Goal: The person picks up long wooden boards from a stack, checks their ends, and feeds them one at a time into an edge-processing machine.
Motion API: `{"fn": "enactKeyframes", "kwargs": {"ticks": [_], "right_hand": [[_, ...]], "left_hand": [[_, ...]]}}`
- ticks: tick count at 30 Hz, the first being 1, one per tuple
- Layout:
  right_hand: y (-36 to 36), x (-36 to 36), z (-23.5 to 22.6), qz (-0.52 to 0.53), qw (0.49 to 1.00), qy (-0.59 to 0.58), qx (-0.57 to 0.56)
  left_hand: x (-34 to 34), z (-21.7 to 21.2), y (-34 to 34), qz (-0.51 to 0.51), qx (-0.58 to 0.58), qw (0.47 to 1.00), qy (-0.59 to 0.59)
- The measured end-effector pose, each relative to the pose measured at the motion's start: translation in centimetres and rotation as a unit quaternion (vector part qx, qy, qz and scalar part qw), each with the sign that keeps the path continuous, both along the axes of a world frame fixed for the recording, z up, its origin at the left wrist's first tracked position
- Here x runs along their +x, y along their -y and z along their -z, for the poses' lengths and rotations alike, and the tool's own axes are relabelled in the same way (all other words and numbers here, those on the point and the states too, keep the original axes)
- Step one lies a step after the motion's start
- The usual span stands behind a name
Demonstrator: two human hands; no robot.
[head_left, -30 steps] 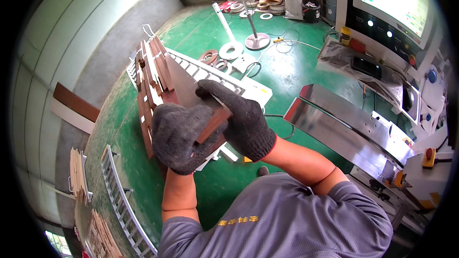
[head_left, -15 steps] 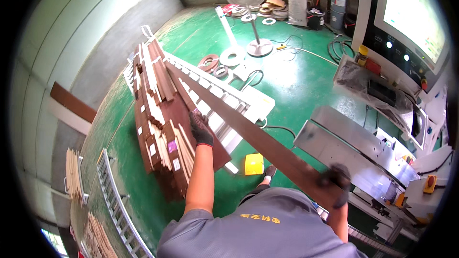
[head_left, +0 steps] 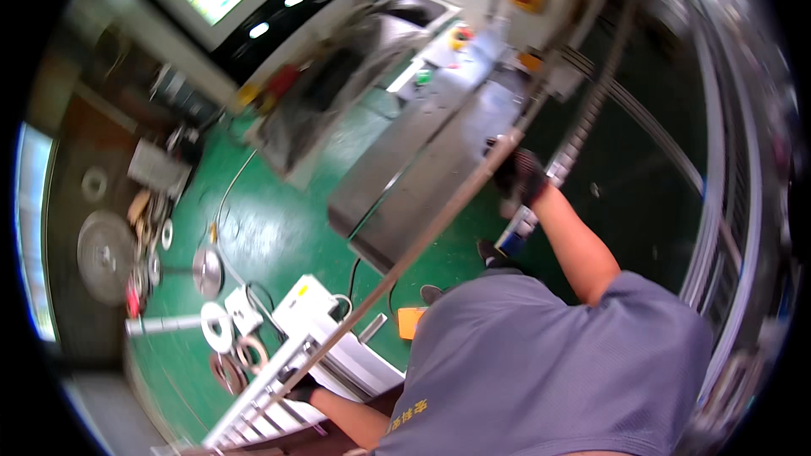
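L black-gloved hand (head_left: pixel 302 386) at edge of white-framed roller rack (head_left: pixel 253 393), near lower end of long, thin brown board (head_left: pixel 414 253); grip blurred, can't tell. Board runs diag. past grey metal counter (head_left: pixel 376 194) edge; R black-gloved hand (head_left: pixel 522 176) grasps upper end. Prob. 2-handed carry; next needs both ends steadied.

The shirt (head_left: pixel 549 355) is grey, with a short sleeve (head_left: pixel 659 304) on its right. Small yellow marks (head_left: pixel 414 411) sit near the shirt's left edge. The left hand (head_left: pixel 302 386) and right hand (head_left: pixel 525 177) wear dark gloves (head_left: pixel 530 172). A dark shoe (head_left: pixel 487 251) peeks out past the shirt.
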State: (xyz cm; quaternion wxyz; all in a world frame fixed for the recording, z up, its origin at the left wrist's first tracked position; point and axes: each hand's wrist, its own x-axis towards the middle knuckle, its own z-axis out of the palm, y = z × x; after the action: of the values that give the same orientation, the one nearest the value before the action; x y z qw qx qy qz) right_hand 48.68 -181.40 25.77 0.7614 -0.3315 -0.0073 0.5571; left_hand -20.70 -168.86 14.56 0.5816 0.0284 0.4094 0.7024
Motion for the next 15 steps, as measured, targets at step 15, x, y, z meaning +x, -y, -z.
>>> {"fn": "enactKeyframes", "kwargs": {"ticks": [15], "right_hand": [[-9.0,-3.2,6.3,-0.018,0.686,0.624,-0.373]], "left_hand": [[6.8,1.8,-3.4,0.154,-0.019,0.988,0.018]]}}
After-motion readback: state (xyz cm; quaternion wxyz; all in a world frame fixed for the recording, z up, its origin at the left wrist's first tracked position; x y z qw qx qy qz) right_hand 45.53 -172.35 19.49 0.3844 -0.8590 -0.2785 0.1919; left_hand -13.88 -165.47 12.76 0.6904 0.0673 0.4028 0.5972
